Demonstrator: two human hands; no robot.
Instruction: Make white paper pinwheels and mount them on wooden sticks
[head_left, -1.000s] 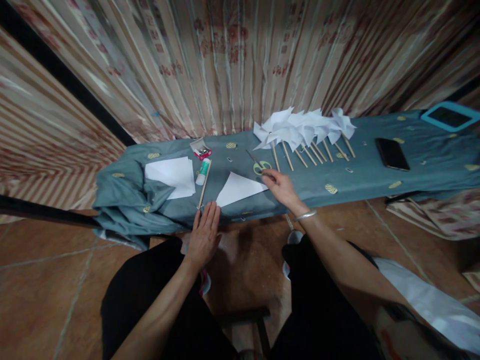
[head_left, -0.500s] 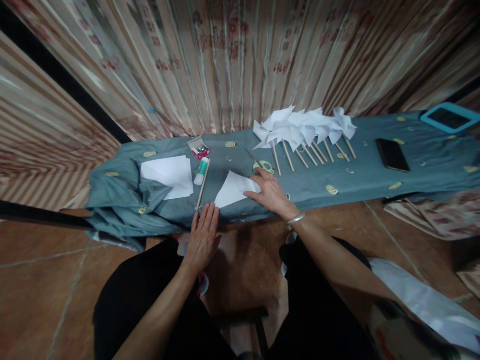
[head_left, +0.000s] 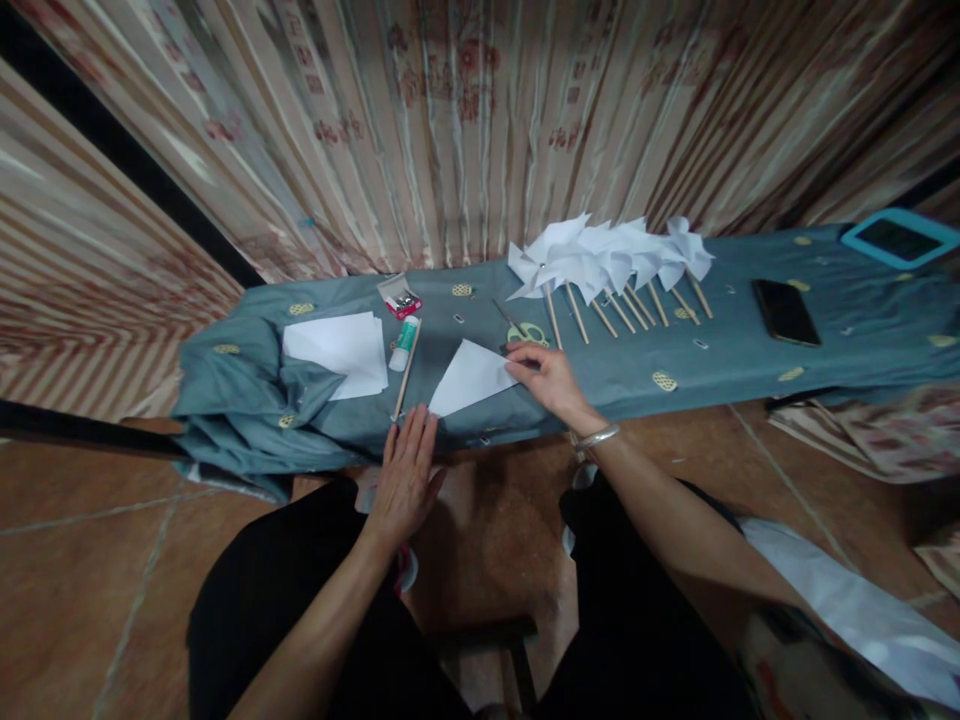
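A folded white sheet of paper, roughly triangular, lies flat near the front edge of the cloth-covered bench. My left hand rests with its fingers stretched out, fingertips at the paper's lower left corner. At the opposite corner, the thumb and index finger of my right hand pinch the paper. Scissors with pale green handles lie just behind the right fingers. Left of the paper are a thin wooden stick and a green-and-white glue stick.
A stack of white paper sits at the left, under a fold of cloth. Behind the glue stick is an opened small red box. Several paper pinwheels on sticks lie at the back. A phone and a blue-framed tablet are at the right.
My right hand has shifted slightly right, from lying spread over the paper's right end to pinching its corner. The left hand has stayed in place.
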